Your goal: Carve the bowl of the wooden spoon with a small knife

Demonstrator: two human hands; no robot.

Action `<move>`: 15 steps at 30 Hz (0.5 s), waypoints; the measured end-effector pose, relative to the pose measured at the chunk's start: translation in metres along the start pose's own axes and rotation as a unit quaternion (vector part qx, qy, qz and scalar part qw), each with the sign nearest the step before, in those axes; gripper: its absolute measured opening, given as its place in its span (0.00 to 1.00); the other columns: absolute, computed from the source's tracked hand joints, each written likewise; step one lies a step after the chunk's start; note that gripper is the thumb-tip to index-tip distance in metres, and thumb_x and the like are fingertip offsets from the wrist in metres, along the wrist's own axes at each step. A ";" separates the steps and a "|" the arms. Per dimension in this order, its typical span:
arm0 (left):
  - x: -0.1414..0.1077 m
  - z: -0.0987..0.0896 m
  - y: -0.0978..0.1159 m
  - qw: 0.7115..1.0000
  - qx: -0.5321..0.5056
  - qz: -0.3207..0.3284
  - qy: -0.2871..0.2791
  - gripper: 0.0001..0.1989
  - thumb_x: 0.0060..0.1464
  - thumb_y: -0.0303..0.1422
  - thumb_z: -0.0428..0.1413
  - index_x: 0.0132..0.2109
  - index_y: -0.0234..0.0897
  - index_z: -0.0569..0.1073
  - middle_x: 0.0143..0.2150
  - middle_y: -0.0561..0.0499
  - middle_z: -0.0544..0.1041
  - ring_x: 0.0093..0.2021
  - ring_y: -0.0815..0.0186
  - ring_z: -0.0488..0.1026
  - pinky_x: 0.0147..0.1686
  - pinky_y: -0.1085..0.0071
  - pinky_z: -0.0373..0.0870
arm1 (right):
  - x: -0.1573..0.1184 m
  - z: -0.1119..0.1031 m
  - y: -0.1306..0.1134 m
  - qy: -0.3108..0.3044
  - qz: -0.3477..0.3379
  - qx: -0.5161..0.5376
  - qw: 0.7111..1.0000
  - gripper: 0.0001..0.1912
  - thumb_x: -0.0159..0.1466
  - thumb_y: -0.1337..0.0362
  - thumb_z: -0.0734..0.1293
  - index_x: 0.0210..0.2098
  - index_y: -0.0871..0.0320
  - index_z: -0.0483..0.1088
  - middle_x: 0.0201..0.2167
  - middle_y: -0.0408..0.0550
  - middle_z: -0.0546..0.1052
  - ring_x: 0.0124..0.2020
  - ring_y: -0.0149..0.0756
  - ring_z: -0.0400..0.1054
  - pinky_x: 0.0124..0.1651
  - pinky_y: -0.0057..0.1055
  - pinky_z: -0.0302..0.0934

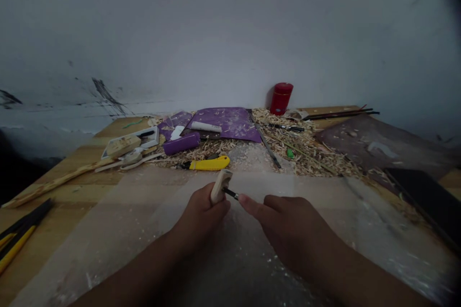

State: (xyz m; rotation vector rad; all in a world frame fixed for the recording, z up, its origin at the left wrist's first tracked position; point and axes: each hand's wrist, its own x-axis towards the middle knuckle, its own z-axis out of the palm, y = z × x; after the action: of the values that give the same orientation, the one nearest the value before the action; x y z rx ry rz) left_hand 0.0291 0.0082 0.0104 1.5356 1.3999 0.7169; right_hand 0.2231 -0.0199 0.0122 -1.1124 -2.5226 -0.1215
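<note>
Gripped wood piece (218,191) in curled left hand (201,211), above plastic sheet (133,220) on surface (103,184). Pinched dark tool (231,194) in right hand (291,223), tip at wood piece's carved side. Judged tool liable to skid into left hand if overpushed, or gouge too deep if angled steeply; judged wood piece liable to twist under weak grip.

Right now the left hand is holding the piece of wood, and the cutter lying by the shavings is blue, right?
Not blue: the head view shows the cutter is yellow. It does lie by the shavings, and the left hand holds the piece of wood.
</note>
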 end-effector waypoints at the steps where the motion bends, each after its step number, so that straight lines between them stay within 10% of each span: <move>1: 0.000 0.000 0.000 1.000 -0.008 -0.002 -0.001 0.05 0.45 0.29 0.49 0.25 0.37 0.59 0.21 0.59 0.58 0.22 0.73 0.54 0.22 0.76 0.53 | 0.000 0.001 0.001 0.006 -0.003 0.006 1.000 0.25 0.57 0.73 0.55 0.55 0.56 0.57 0.21 0.40 0.67 0.18 0.31 0.60 0.22 0.29 0.46; 15: -0.001 -0.008 0.014 0.994 -0.093 -0.045 -0.039 0.06 0.42 0.28 0.51 0.23 0.37 0.59 0.14 0.61 0.58 0.15 0.75 0.53 0.16 0.77 0.49 | 0.005 0.007 0.006 0.043 -0.023 0.045 0.998 0.21 0.62 0.73 0.52 0.53 0.59 0.60 0.21 0.44 0.68 0.19 0.33 0.61 0.23 0.29 0.52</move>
State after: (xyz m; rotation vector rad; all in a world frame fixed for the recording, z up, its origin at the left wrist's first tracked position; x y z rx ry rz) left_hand 0.0276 0.0096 0.0266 1.3327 1.2979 0.7036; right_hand 0.2225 -0.0109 0.0069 -0.9925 -2.4526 -0.0649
